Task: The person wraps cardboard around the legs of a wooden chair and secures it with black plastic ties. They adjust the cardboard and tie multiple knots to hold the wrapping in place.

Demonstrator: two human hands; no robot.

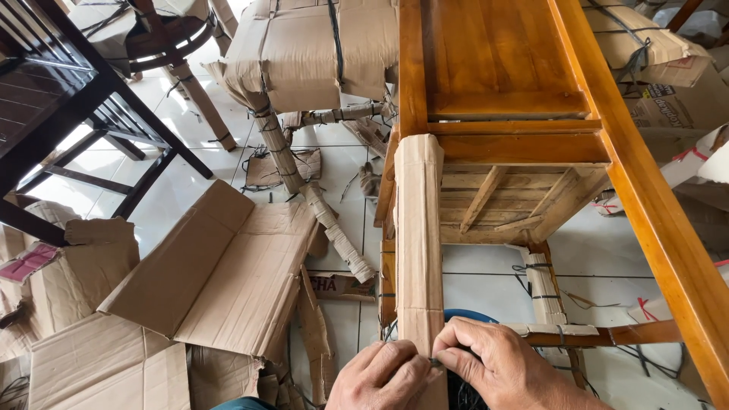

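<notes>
We see a white tiled floor [190,182] carrying everything; on it, at lower left, lie flattened cardboard sheets [220,273], one folded open, others overlapping it; small cardboard scraps [266,168] and loose black strapping [250,163] are scattered across the tiles near the middle; a dark wooden chair [68,99] stands on the floor at upper left; a cardboard-wrapped chair [304,53] stands at top centre, its wrapped leg [319,209] slanting down to the tiles; an orange wooden chair frame [524,144] rests at right.
</notes>
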